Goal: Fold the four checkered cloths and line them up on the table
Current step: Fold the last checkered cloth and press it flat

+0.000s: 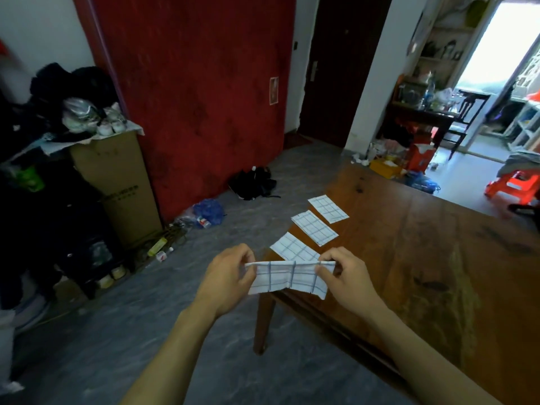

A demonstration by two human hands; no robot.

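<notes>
Three folded white cloths with blue checks lie in a row along the left edge of the wooden table: the far cloth, the middle cloth and the near cloth. A fourth checkered cloth hangs in the air at the table's near-left corner, folded over and stretched between my hands. My left hand pinches its left top corner. My right hand pinches its right top corner. The near cloth's lower part is hidden behind the held one.
The table leg stands below the held cloth. Left of the table is grey floor with a black bag, a blue plastic bag and a cardboard box. A red stool stands beyond the table's far right.
</notes>
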